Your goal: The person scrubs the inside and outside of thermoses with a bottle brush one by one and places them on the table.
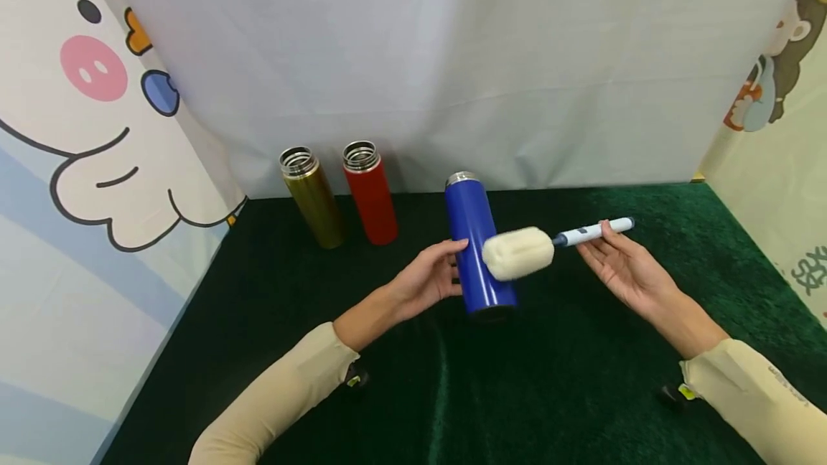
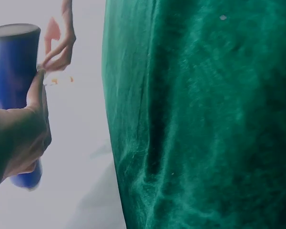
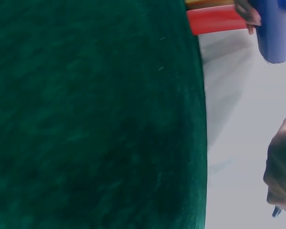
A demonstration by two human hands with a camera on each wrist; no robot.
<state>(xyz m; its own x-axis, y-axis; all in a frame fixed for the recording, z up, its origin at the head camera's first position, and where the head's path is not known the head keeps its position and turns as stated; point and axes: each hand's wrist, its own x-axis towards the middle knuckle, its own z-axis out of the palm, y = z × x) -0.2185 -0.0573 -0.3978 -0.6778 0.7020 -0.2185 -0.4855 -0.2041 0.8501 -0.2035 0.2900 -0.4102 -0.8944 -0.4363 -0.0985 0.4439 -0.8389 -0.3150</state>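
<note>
My left hand (image 1: 431, 280) grips a blue vacuum flask (image 1: 470, 228) round its side, holding it tilted above the table with its steel neck (image 1: 461, 178) pointing away. In the left wrist view the dark base of the flask (image 2: 9, 71) faces up, with the left hand (image 2: 21, 136) wrapped about it. My right hand (image 1: 629, 271) pinches the white handle of a bottle brush (image 1: 597, 230). The cream sponge head (image 1: 519, 253) overlaps the front of the blue flask in the head view. Only part of the right hand (image 3: 282, 167) shows in the right wrist view.
A gold flask (image 1: 314, 203) and a red flask (image 1: 372, 199), both lidless, stand upright side by side at the back left. Dark green cloth (image 1: 549, 386) covers the table. A white curtain (image 1: 362, 41) hangs behind, with printed panels (image 1: 97, 185) at either side.
</note>
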